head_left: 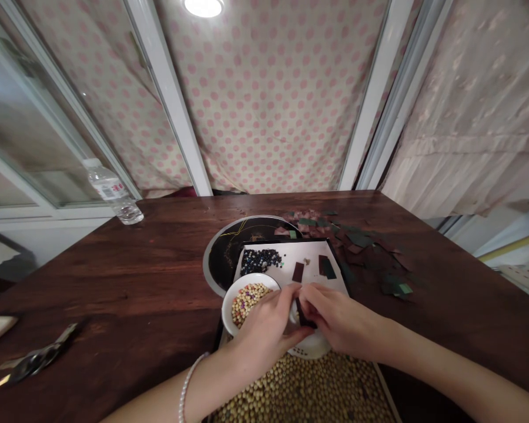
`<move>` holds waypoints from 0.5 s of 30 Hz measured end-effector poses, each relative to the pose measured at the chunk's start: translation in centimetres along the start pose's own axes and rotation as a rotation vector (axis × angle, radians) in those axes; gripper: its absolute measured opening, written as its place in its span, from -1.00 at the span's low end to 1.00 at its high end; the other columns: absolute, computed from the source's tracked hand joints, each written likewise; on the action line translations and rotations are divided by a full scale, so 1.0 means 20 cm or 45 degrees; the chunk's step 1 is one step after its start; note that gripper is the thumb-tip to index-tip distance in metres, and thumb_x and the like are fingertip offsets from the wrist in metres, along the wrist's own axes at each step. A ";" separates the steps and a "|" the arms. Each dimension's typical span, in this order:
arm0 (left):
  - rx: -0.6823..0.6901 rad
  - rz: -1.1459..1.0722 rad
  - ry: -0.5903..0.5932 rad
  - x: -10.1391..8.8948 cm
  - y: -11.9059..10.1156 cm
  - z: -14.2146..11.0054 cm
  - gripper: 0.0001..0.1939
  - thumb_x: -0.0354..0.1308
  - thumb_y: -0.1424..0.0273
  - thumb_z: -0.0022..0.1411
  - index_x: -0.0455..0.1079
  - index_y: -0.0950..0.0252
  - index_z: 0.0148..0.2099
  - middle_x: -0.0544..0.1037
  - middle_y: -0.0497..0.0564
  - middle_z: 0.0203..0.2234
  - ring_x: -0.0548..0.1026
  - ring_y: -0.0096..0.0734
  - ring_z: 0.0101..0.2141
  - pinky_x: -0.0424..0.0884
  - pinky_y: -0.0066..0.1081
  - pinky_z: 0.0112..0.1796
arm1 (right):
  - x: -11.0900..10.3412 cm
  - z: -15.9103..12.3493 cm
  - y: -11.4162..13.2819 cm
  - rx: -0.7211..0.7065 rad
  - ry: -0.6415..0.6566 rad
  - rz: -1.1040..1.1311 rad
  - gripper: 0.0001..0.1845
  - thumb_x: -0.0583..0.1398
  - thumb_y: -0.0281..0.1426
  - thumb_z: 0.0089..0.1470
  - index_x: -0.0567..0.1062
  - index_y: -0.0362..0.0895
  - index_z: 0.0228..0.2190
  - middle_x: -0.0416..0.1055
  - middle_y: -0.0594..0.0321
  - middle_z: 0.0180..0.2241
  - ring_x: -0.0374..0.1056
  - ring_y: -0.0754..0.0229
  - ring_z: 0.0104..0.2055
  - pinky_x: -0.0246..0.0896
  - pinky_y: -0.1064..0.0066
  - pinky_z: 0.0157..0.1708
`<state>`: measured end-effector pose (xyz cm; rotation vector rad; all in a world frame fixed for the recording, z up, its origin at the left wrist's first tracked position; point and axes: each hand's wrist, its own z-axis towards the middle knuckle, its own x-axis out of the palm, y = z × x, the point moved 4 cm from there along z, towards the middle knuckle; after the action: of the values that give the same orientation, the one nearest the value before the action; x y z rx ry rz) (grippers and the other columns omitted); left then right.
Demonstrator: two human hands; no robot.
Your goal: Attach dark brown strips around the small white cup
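My left hand [268,326] and my right hand [335,320] meet over a white tray [291,252] on the dark wooden table. Together their fingers pinch a small dark card piece [303,314]. A white bowl [242,296] of mixed beans sits just left of my left hand. A second white bowl [311,348] lies mostly hidden under both hands. Black beans [260,261] are heaped on the tray's far left, with a few dark card pieces [324,265] beside them. Yellow beans [304,390] cover the tray's near part.
A round black inset plate [229,241] lies under the tray's far end. Scattered dark paper scraps [365,247] spread to the right. A plastic water bottle [114,194] lies at the table's far left. Scissors [35,359] rest near the left front edge.
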<state>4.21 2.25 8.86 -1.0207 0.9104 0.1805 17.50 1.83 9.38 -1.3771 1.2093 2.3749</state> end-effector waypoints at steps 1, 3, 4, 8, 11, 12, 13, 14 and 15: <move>-0.004 0.002 0.003 0.00 0.00 0.00 -0.52 0.22 0.39 0.03 0.18 0.28 0.01 0.46 0.15 -0.17 0.42 -0.04 -0.14 0.35 -0.10 -0.17 | 0.00 0.00 0.00 0.006 0.020 0.020 -0.70 -0.01 -0.70 -0.17 0.08 -0.09 -0.44 0.20 0.27 -0.43 0.12 0.25 -0.41 0.06 0.41 -0.44; -0.007 0.011 0.005 0.00 0.00 0.00 -0.54 0.21 0.39 0.04 0.19 0.28 0.00 0.46 0.14 -0.18 0.42 -0.04 -0.15 0.35 -0.10 -0.18 | -0.01 0.00 0.00 0.024 0.037 0.051 -0.71 -0.01 -0.70 -0.17 0.10 -0.09 -0.44 0.21 0.28 -0.43 0.13 0.26 -0.41 0.06 0.42 -0.44; -0.006 0.016 0.006 0.00 0.00 0.00 -0.54 0.21 0.39 0.04 0.19 0.29 0.00 0.46 0.14 -0.18 0.42 -0.05 -0.15 0.35 -0.11 -0.19 | -0.01 0.00 0.00 0.034 0.030 0.065 -0.72 -0.01 -0.69 -0.16 0.10 -0.09 -0.44 0.21 0.28 -0.43 0.14 0.26 -0.40 0.07 0.43 -0.44; -0.009 0.031 0.011 0.00 -0.01 0.00 -0.56 0.21 0.39 0.04 0.20 0.30 -0.03 0.47 0.14 -0.22 0.43 -0.07 -0.20 0.36 -0.14 -0.22 | -0.01 0.02 -0.03 0.080 -0.023 0.137 -0.75 -0.02 -0.67 -0.14 0.12 -0.10 -0.44 0.22 0.29 -0.44 0.15 0.27 -0.40 0.09 0.43 -0.43; -0.014 0.043 0.018 0.00 0.00 0.00 -0.57 0.23 0.38 0.03 0.20 0.30 -0.05 0.47 0.13 -0.24 0.43 -0.06 -0.21 0.36 -0.14 -0.24 | 0.00 0.02 -0.05 0.089 -0.034 0.177 -0.75 -0.03 -0.67 -0.13 0.13 -0.10 -0.42 0.23 0.29 -0.43 0.16 0.27 -0.40 0.10 0.43 -0.42; -0.015 0.049 0.017 0.00 0.00 0.00 -0.56 0.23 0.37 0.02 0.20 0.30 -0.05 0.46 0.13 -0.24 0.43 -0.05 -0.21 0.36 -0.14 -0.24 | 0.00 0.02 -0.05 0.087 -0.039 0.181 -0.75 -0.03 -0.67 -0.12 0.13 -0.10 -0.42 0.23 0.29 -0.42 0.16 0.27 -0.40 0.10 0.43 -0.42; -0.016 0.054 0.014 0.00 0.00 0.00 -0.56 0.24 0.38 0.02 0.20 0.31 -0.06 0.46 0.14 -0.24 0.43 -0.05 -0.21 0.36 -0.14 -0.24 | 0.00 0.02 -0.05 0.086 -0.045 0.183 -0.75 -0.03 -0.67 -0.11 0.13 -0.09 -0.42 0.24 0.29 -0.42 0.17 0.27 -0.39 0.10 0.43 -0.41; -0.014 0.058 0.012 0.00 0.00 0.00 -0.57 0.24 0.38 0.02 0.21 0.31 -0.06 0.47 0.14 -0.24 0.43 -0.04 -0.21 0.36 -0.13 -0.25 | 0.00 0.02 -0.05 0.086 -0.049 0.183 -0.76 -0.03 -0.67 -0.11 0.13 -0.09 -0.42 0.24 0.28 -0.42 0.17 0.27 -0.39 0.11 0.43 -0.41; -0.010 0.058 0.010 0.00 0.00 0.00 -0.57 0.23 0.39 0.02 0.21 0.32 -0.06 0.47 0.14 -0.24 0.43 -0.04 -0.21 0.36 -0.13 -0.25 | 0.00 0.02 -0.05 0.085 -0.049 0.182 -0.76 -0.03 -0.67 -0.10 0.13 -0.09 -0.42 0.24 0.28 -0.41 0.17 0.27 -0.38 0.11 0.42 -0.40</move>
<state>4.24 2.35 8.78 -1.0091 0.9413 0.2190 17.74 2.78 8.97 -1.2588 1.4068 2.4173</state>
